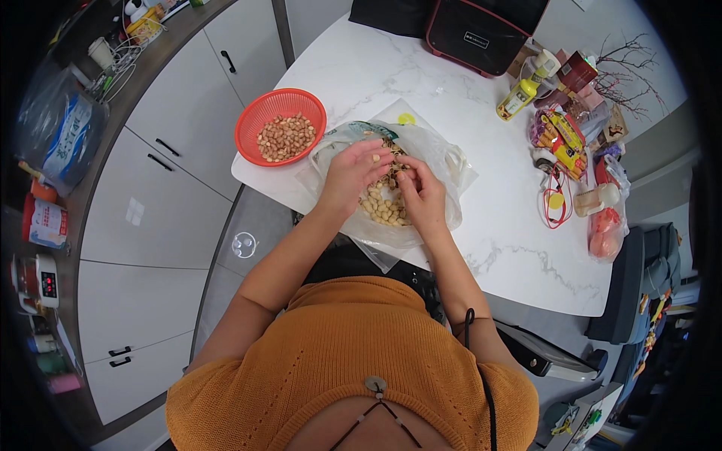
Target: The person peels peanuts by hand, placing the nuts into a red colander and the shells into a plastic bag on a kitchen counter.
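A pale peanut (375,158) rests on the fingers of my left hand (348,179), which is cupped with its palm turned up. Close on its right, my right hand (423,197) has thumb and fingertips drawn together; whatever they hold is hidden. Both hands are over a whitish plastic bag (444,177) spread on the table. Unshelled peanuts (386,208) lie in the bag below the hands, with brownish shell bits (390,180) partly covered by the fingers. To the left, a red plastic basket (248,120) contains shelled reddish-brown peanuts (286,138).
The marble-patterned white table (511,218) carries a black and red box-like appliance (481,34) at the back. Along its right side are a yellow bottle (519,99), snack packages (560,139) and a red cord (555,207). White cabinets (150,203) stand left.
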Demonstrator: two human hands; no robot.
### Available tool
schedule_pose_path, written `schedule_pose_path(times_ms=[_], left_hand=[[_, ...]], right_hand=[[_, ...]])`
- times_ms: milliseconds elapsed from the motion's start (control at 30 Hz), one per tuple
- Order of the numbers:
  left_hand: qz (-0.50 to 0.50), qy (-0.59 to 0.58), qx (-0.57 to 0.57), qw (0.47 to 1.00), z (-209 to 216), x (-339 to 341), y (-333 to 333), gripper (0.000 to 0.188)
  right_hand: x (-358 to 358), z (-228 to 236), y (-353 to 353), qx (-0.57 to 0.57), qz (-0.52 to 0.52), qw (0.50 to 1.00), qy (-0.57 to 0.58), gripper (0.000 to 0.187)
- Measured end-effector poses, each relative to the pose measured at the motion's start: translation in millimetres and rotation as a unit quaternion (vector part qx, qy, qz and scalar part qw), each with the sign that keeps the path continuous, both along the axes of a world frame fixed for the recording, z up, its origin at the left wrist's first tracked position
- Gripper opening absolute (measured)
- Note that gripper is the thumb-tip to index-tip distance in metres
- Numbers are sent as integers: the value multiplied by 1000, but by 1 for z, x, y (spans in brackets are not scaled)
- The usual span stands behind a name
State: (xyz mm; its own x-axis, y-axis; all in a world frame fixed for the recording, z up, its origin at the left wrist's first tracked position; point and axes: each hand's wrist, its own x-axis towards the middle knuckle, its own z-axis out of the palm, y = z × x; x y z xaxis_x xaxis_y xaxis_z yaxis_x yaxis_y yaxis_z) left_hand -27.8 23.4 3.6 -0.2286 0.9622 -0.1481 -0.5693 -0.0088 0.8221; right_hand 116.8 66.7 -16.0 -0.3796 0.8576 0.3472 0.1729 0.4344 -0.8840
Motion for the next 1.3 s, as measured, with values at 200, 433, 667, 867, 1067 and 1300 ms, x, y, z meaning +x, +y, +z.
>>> schedule_pose_path(times_ms=[200, 433, 667, 867, 1067, 1300], left_hand=[[140, 634, 140, 748, -12, 2, 12, 30], [115, 286, 112, 945, -17, -25, 24, 31], [275, 514, 43, 812, -8, -99, 6, 33], [285, 680, -51, 674, -9, -124, -1, 33], [296, 676, 89, 669, 0, -97, 0, 24], [219, 572, 173, 771, 16, -35, -11, 19]], right_hand=[[0, 1, 0, 55, -19, 997, -55, 23], [1, -4, 2, 139, 8, 980, -145, 15], [-2, -2, -3, 93, 56, 970, -217, 10], [-4, -6, -6, 102, 97, 958, -251, 18], [-8, -3, -9, 136, 76, 943, -295, 21], [-2, -6, -6, 80, 82, 967, -226, 19]])
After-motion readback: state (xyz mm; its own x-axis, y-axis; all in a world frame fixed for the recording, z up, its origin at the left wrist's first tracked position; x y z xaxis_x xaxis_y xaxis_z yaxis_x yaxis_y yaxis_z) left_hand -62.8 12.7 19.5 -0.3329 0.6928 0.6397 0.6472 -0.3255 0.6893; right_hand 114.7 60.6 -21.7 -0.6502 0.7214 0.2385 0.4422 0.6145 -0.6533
